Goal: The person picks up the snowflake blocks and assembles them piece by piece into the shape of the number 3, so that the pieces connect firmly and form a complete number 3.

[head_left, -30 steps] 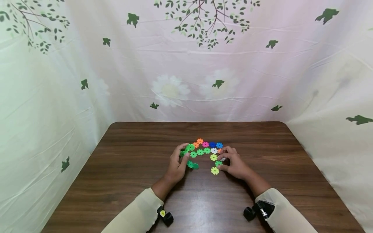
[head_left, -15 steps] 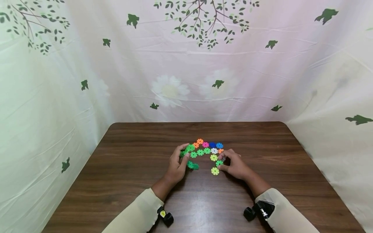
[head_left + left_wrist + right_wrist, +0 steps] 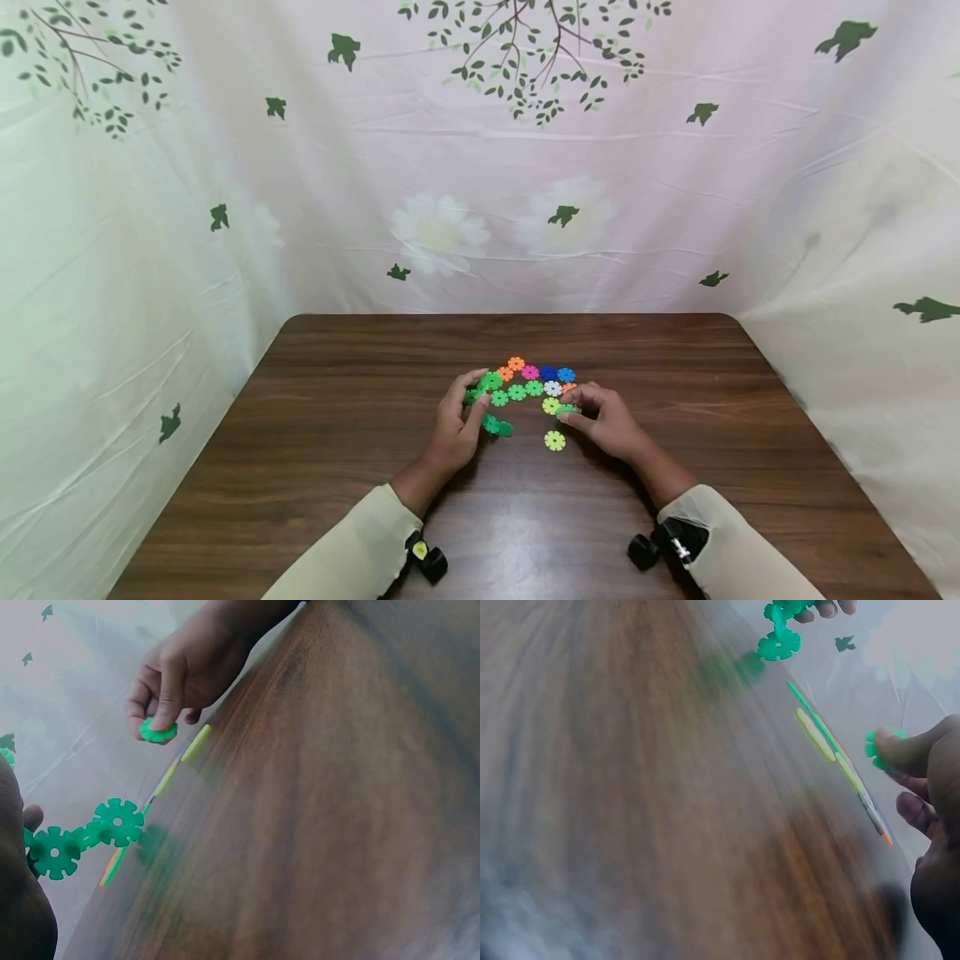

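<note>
My left hand [image 3: 456, 425] holds a chain of linked green notched discs [image 3: 56, 853], like flower-shaped interlocking pieces. Part of this chain lies behind the fingers. Between thumb and fingers, my right hand [image 3: 611, 425] pinches a single green disc [image 3: 877, 748], tilted and raised off the table. Below it in the head view lies a lime-yellow disc [image 3: 555, 441], and another yellow disc [image 3: 551, 406] is just left of the fingertips. Flat discs between the hands include several green ones [image 3: 517, 392] and a white one [image 3: 552, 388].
Behind these, a row of flat discs runs across the wooden table [image 3: 360, 358]: orange [image 3: 516, 364], pink [image 3: 530, 372], dark blue [image 3: 548, 373] and lighter blue [image 3: 566, 375]. A printed curtain [image 3: 480, 167] hangs behind the table's far edge.
My right hand has picked the green disc up from beside the lower yellow disc, tilting it and bringing it slightly up and back. The left hand and its chain stay in place.
</note>
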Motion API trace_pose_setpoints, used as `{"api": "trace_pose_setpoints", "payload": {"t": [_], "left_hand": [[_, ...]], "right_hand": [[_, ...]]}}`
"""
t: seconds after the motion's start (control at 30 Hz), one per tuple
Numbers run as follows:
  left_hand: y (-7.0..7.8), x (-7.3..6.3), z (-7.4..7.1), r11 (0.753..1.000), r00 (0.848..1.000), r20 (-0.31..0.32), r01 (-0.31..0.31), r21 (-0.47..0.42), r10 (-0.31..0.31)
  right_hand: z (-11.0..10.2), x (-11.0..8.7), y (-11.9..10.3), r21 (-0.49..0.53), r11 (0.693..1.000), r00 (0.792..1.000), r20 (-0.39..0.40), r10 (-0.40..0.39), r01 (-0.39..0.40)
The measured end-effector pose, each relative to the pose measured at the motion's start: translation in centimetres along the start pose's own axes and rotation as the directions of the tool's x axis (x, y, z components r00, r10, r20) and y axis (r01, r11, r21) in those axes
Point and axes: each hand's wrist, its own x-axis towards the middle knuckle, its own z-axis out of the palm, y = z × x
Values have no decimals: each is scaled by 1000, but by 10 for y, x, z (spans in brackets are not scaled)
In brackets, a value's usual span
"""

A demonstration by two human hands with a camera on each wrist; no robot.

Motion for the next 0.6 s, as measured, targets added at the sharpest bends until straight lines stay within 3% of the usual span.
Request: {"api": "trace_pose_setpoints", "payload": {"t": [0.3,0.6], "left_hand": [[3,1,-1,1000,1000,-7,22,2,-22],[4,2,1,1000,1000,-10,-4,-7,4]], "right_hand": [[4,8,-17,48,999,1000,16,-18,17],[9,11,-34,-13,1000,997,80,-17,18]]}}
